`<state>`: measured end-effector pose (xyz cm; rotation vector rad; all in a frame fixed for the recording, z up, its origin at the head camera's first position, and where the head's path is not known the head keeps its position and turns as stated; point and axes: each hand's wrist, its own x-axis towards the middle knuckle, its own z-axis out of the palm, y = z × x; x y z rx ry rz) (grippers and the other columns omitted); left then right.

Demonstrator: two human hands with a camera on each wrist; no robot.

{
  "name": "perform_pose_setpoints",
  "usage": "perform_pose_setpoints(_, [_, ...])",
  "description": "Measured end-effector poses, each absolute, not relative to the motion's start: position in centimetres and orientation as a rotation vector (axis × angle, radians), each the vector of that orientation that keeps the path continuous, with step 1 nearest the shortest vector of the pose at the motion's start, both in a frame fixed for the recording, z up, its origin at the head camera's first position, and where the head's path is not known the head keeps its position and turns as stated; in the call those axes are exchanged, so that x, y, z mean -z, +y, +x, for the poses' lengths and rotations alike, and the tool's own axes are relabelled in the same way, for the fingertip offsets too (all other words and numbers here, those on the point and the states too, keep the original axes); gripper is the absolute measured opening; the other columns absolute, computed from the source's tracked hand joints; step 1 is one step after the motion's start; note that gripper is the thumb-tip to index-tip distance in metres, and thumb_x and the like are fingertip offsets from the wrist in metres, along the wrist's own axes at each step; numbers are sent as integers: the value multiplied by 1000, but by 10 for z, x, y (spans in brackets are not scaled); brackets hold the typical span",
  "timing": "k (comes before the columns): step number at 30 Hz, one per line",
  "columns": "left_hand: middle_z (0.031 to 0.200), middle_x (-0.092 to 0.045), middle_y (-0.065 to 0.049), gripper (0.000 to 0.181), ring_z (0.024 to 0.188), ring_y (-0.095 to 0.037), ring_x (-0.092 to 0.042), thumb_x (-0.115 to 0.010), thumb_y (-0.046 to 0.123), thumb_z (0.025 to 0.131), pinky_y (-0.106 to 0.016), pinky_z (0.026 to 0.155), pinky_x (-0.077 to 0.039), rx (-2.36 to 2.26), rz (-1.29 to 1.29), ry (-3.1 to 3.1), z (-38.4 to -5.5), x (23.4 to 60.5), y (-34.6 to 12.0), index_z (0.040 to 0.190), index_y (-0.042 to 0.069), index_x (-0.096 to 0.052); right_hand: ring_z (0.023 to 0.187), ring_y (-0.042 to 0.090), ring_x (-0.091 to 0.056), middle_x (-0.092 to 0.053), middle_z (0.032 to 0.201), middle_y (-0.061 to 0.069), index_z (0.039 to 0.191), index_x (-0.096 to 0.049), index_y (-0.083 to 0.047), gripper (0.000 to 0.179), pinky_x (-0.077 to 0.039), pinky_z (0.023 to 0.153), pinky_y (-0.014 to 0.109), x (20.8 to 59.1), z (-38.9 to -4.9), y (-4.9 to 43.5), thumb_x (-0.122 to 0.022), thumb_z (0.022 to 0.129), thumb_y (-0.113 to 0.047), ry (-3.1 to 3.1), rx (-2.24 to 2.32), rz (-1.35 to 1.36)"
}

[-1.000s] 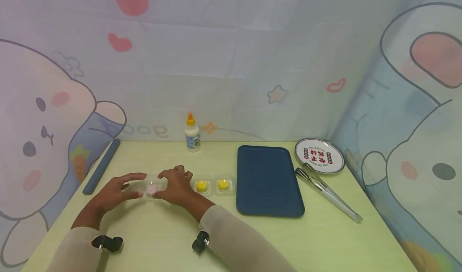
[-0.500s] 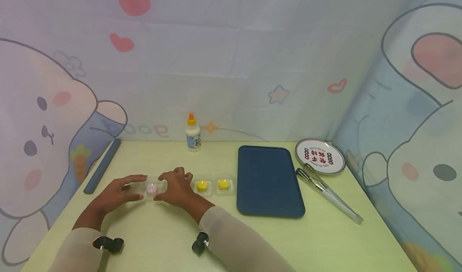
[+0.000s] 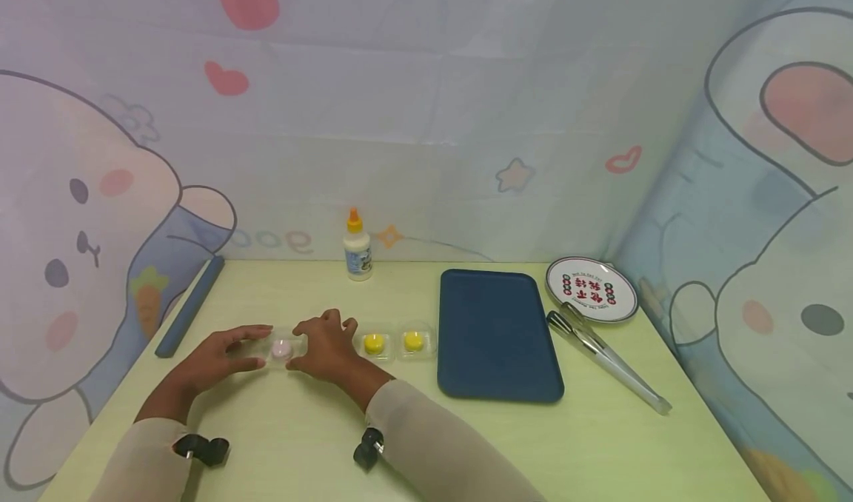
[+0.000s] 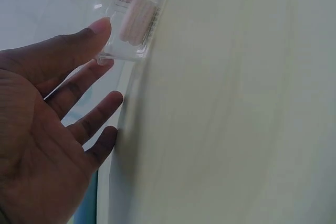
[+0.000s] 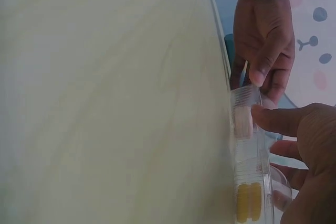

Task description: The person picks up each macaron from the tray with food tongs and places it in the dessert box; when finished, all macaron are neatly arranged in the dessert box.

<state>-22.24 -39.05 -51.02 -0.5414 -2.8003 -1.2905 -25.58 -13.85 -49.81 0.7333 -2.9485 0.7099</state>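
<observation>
A clear plastic macaron box (image 3: 428, 333) lies along the table, and whether it is one long box or several joined cannot be told. Inside its left part is a pink macaron (image 3: 281, 349). Two yellow macarons (image 3: 374, 344) (image 3: 413, 340) sit farther right. My left hand (image 3: 223, 354) pinches the box's left end between thumb and finger, its other fingers spread below in the left wrist view. Beside the pink macaron, my right hand (image 3: 328, 346) grips the box, thumb on the near edge and fingers beyond it. The right hand hides the middle part from the head view.
A dark blue tray (image 3: 496, 339) lies just right of the box. Metal tongs (image 3: 609, 357) partly overlap a printed white plate (image 3: 593, 309) at the back right. Behind the box stands an orange-capped bottle (image 3: 358, 256). A grey-blue bar (image 3: 192, 309) lies along the left edge.
</observation>
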Motion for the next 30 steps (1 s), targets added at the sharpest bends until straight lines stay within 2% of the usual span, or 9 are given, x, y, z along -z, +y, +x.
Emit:
perform_pose_setpoints(3, [157, -60, -25, 56, 129, 26, -40, -85, 20, 95, -7, 103, -42, 1313, -562, -2796, -222, 511, -392, 146, 6, -68, 137, 14, -50, -75, 133, -20, 134, -77, -36, 55, -33, 110, 49, 495, -254, -140, -94, 84, -51, -2973, -679, 714])
perform_pose_setpoints(8, [155, -60, -30, 56, 130, 29, -37, -87, 19, 94, -3, 103, -36, 1309, -592, -2763, -221, 514, -391, 144, 4, -69, 135, 14, -50, -75, 132, -22, 132, -78, -38, 56, -33, 109, 50, 494, -253, -141, -95, 82, -54, -2999, -644, 666])
perform_pose_setpoints(11, [155, -61, -29, 55, 131, 28, -37, -87, 18, 93, -3, 103, -35, 1281, -592, -2761, -221, 514, -390, 144, 4, -69, 134, 13, -50, -75, 131, -23, 132, -77, -39, 57, -33, 110, 50, 494, -255, -141, -95, 81, -55, -3008, -636, 643])
perform_pose_setpoints(18, [155, -64, -20, 56, 126, 24, -40, -88, 23, 93, -12, 101, -43, 1228, -475, -2807, -223, 516, -387, 144, 10, -70, 136, 15, -49, -74, 132, -21, 133, -77, -38, 59, -33, 110, 51, 495, -259, -135, -96, 80, -54, -3009, -665, 653])
perform_pose_setpoints(21, [155, -65, -18, 59, 131, 9, -50, -88, 27, 93, -21, 103, -47, 1202, -411, -2845, -223, 517, -385, 147, 12, -69, 142, 17, -47, -72, 137, -20, 135, -76, -37, 61, -32, 112, 51, 497, -261, -127, -96, 80, -53, -3000, -705, 682])
perform_pose_setpoints(24, [154, -64, -20, 63, 139, -22, -58, -87, 30, 94, -39, 108, -51, 1199, -375, -2873, -223, 516, -383, 151, 11, -66, 149, 20, -44, -69, 145, -20, 137, -75, -34, 63, -30, 114, 53, 496, -262, -118, -96, 81, -51, -2973, -769, 714])
perform_pose_setpoints(26, [153, -64, -25, 65, 141, -43, -57, -87, 30, 95, -55, 111, -51, 1202, -376, -2874, -224, 515, -382, 152, 9, -64, 153, 21, -42, -67, 150, -19, 138, -75, -32, 62, -29, 116, 54, 493, -261, -110, -96, 82, -48, -2940, -823, 734])
perform_pose_setpoints(28, [153, -62, -28, 67, 143, -53, -54, -87, 29, 95, -65, 111, -48, 1213, -383, -2873, -224, 515, -382, 153, 7, -62, 155, 22, -41, -65, 153, -17, 138, -75, -30, 59, -28, 117, 57, 489, -260, -102, -95, 85, -45, -2904, -868, 754])
perform_pose_setpoints(30, [155, -60, -30, 68, 144, -56, -52, -87, 28, 94, -70, 111, -46, 1208, -392, -2871, -224, 515, -383, 153, 6, -61, 157, 24, -39, -65, 155, -14, 138, -75, -28, 57, -26, 118, 60, 486, -259, -94, -93, 87, -42, -2872, -904, 776])
